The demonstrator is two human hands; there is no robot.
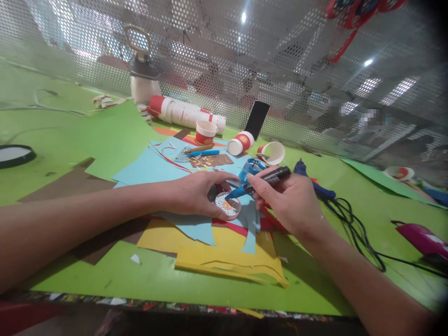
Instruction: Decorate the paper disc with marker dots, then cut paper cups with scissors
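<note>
My left hand [199,193] curls its thumb and fingers round the rim of a small round white disc [233,212], like a cup's bottom, patterned with dark dots and an orange design. In my right hand [290,198] is a blue-tipped marker pen [269,178] with a black barrel. Its tip points down at the disc and seems to touch the dotted surface. Under both hands lie overlapping sheets of light blue paper [136,170] and yellow paper [227,266]. Just behind the pen sits a crumpled blue item [252,168], partly hidden by my right hand.
Red-and-white paper cups [206,132] stand and lie behind the hands, near a long stack of cups [185,113]. A phone [257,119] leans against the perforated screen [210,56]. To the right are a blue glue gun [320,189], its black cable [353,233] and a magenta tool [422,240].
</note>
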